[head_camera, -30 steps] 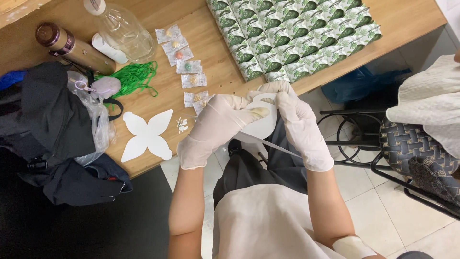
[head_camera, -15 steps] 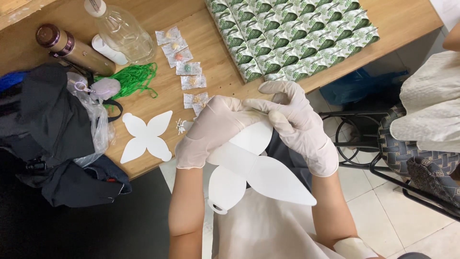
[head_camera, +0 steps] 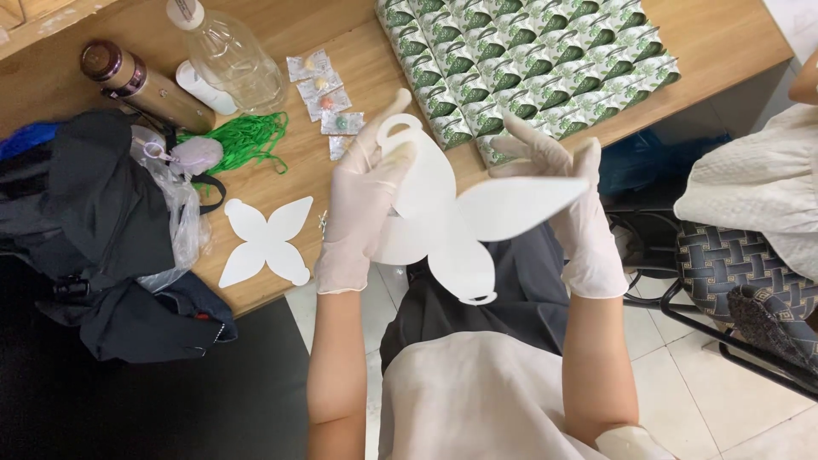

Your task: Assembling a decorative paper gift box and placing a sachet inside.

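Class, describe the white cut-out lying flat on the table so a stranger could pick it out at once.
Start at the wooden table and go to its near edge, right of the dark bags. The flat white cut-out lies there, below the green string. Four petal-like lobes set it apart, and unlike its twin between the gloved hands, nobody touches it.

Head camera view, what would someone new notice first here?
Two gloved hands, left hand and right hand, hold a white petal-shaped card cutout spread open above the lap at the centre. A second flat cutout lies on the wooden table to the left, and rows of green-patterned packets fill the table's far side.
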